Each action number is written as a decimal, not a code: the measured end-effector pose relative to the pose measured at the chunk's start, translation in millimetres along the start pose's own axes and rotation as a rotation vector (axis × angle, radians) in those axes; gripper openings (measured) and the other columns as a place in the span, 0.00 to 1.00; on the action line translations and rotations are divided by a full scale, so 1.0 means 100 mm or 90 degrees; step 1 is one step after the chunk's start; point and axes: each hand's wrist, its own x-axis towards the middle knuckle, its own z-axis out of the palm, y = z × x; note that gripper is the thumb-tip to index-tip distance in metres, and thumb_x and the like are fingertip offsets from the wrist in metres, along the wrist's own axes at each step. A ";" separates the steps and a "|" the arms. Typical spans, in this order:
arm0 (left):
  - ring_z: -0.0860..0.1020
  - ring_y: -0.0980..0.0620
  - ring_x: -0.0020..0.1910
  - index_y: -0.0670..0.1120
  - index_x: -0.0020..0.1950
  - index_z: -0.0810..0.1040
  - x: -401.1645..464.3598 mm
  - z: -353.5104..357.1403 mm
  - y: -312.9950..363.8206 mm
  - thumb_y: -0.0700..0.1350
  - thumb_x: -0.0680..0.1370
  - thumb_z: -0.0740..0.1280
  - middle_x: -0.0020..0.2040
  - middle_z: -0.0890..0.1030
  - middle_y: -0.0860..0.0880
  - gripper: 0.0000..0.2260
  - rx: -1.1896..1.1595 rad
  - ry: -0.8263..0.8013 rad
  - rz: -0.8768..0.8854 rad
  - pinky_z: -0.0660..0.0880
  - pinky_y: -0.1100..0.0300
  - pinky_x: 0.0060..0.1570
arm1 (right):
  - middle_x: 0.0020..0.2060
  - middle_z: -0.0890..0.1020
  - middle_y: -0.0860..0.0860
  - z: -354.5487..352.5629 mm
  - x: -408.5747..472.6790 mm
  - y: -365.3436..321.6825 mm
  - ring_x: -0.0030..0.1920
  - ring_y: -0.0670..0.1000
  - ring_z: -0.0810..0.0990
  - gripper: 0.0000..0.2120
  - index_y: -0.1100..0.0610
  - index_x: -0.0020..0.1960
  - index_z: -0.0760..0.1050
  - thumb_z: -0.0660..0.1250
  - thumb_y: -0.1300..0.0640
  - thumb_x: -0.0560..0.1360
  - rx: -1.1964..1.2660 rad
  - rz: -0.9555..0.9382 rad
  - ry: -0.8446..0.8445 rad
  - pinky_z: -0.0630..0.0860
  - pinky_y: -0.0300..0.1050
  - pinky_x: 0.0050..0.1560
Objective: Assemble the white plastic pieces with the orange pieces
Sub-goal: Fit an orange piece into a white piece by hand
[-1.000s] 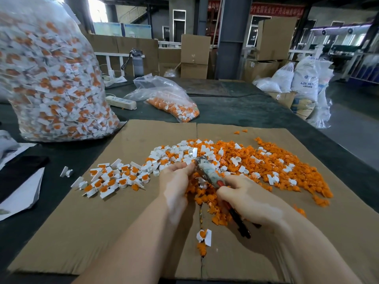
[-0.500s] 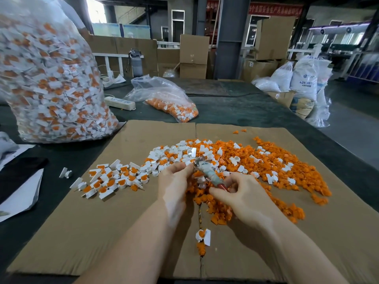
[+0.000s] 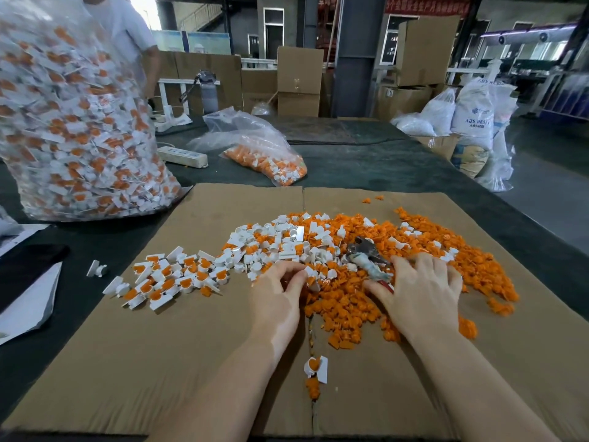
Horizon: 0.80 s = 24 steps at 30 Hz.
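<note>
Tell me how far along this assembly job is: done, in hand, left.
Done: a spread of assembled pieces lies on the cardboard at left, and the big bag behind holds many more. In hand: the left hand pinches a piece at the pile's edge; the right hand lies over the pliers with fingers spread. Left: loose white pieces and a large orange heap, so plenty remains.

Soft daylight is coming in from the bright opening (image 3: 145,11) at the back (it is burning out to white), and shadows are staying faint. The wide lens is bending the edges, and the big bag (image 3: 73,122) is looking blurred.
</note>
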 end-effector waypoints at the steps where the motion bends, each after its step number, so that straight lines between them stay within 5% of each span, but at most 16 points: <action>1: 0.75 0.62 0.46 0.54 0.49 0.78 0.01 0.00 0.00 0.44 0.78 0.66 0.44 0.78 0.59 0.04 0.000 -0.002 0.005 0.66 0.81 0.39 | 0.61 0.74 0.54 0.00 -0.01 -0.05 0.63 0.55 0.70 0.27 0.52 0.65 0.72 0.61 0.37 0.73 0.032 -0.031 0.039 0.61 0.55 0.65; 4: 0.76 0.62 0.46 0.53 0.48 0.80 0.01 -0.02 -0.01 0.44 0.77 0.66 0.44 0.80 0.58 0.04 -0.014 -0.023 0.020 0.68 0.79 0.40 | 0.50 0.80 0.55 0.00 -0.10 -0.27 0.53 0.55 0.78 0.15 0.57 0.58 0.78 0.71 0.57 0.72 0.260 -0.213 0.144 0.73 0.53 0.56; 7: 0.78 0.60 0.48 0.51 0.50 0.82 -0.01 -0.05 0.00 0.44 0.77 0.66 0.45 0.82 0.56 0.06 -0.020 -0.049 0.043 0.72 0.70 0.47 | 0.43 0.82 0.53 0.02 -0.19 -0.45 0.45 0.53 0.80 0.09 0.59 0.51 0.81 0.72 0.64 0.70 0.379 -0.345 0.172 0.79 0.49 0.47; 15: 0.77 0.60 0.51 0.52 0.58 0.79 -0.08 -0.06 0.02 0.40 0.72 0.72 0.51 0.80 0.55 0.16 0.004 -0.107 0.094 0.74 0.67 0.53 | 0.39 0.81 0.52 0.08 -0.23 -0.45 0.44 0.50 0.79 0.02 0.61 0.43 0.81 0.71 0.66 0.72 0.480 -0.288 0.183 0.77 0.43 0.48; 19: 0.77 0.59 0.48 0.55 0.53 0.79 -0.09 -0.06 0.02 0.41 0.71 0.73 0.48 0.80 0.57 0.13 0.024 -0.089 0.096 0.75 0.63 0.52 | 0.42 0.82 0.53 0.09 -0.26 -0.42 0.47 0.50 0.80 0.06 0.62 0.48 0.82 0.70 0.66 0.72 0.506 -0.221 0.185 0.71 0.33 0.53; 24: 0.76 0.62 0.44 0.63 0.46 0.74 -0.10 -0.06 0.02 0.41 0.71 0.73 0.44 0.77 0.62 0.17 0.029 -0.085 0.114 0.73 0.70 0.45 | 0.43 0.82 0.53 0.07 -0.29 -0.41 0.48 0.50 0.80 0.06 0.62 0.48 0.82 0.70 0.65 0.72 0.515 -0.227 0.181 0.72 0.35 0.53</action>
